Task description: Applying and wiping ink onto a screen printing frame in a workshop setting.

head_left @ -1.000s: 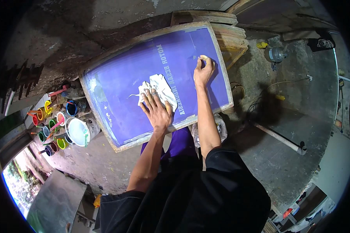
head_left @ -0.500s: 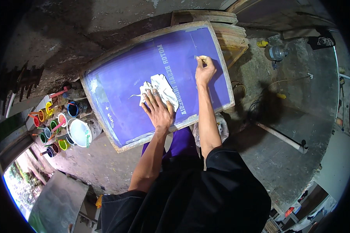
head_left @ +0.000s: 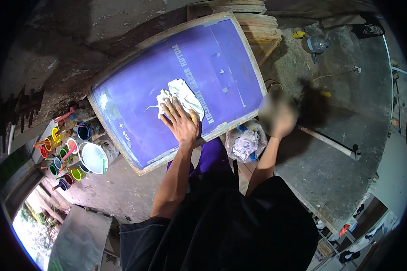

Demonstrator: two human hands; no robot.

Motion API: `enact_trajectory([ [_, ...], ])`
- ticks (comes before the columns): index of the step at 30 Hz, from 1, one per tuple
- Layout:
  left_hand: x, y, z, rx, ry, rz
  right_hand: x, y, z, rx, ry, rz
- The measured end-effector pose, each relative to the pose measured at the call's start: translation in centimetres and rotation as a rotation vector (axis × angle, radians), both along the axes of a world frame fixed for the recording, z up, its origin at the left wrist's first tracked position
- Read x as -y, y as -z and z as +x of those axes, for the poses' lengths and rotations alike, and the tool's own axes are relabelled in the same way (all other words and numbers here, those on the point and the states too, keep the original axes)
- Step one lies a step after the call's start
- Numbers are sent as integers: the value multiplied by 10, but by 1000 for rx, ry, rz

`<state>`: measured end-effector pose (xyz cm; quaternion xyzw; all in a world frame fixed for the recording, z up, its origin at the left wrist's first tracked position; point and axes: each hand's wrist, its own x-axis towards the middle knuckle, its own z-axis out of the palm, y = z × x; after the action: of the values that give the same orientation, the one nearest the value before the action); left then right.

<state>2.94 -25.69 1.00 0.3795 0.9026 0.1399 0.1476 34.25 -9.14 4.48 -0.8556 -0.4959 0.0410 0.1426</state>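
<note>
My left hand (head_left: 182,121) lies flat with its fingers spread, pressing a crumpled white cloth (head_left: 191,95) against a screen-printing frame. The screen's mesh (head_left: 142,128) is purple, with pale lettering and small star shapes, inside a worn wooden border (head_left: 138,172). Off the frame's right edge is my right hand (head_left: 282,122); a blur covers its fingers, so whether it holds anything is hidden. Just below and left of that hand sits a clear plastic bag (head_left: 245,143) stuffed with crumpled whitish material.
Several small ink pots with sticks stand at the left around a white bucket (head_left: 93,157). More wooden frames (head_left: 257,28) are stacked behind the screen. On the right are a pale pipe (head_left: 330,143), a clear plastic jug (head_left: 317,44) and a thin hose (head_left: 333,75).
My right hand has moved off the screen, rightward and toward me, past the frame's edge, uncovering a star shape and patches there. The left hand stays on the cloth. The whole view shifted slightly.
</note>
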Motion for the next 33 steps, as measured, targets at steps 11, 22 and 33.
enact_trajectory([
  [11,-4,2,2,-54,34,44,78,54,108,340,155,-114],
  [22,-3,3,1,-60,33,44,102,46,136,226,218,58],
  [33,-6,6,3,-95,0,66,95,109,215,-537,278,234],
])
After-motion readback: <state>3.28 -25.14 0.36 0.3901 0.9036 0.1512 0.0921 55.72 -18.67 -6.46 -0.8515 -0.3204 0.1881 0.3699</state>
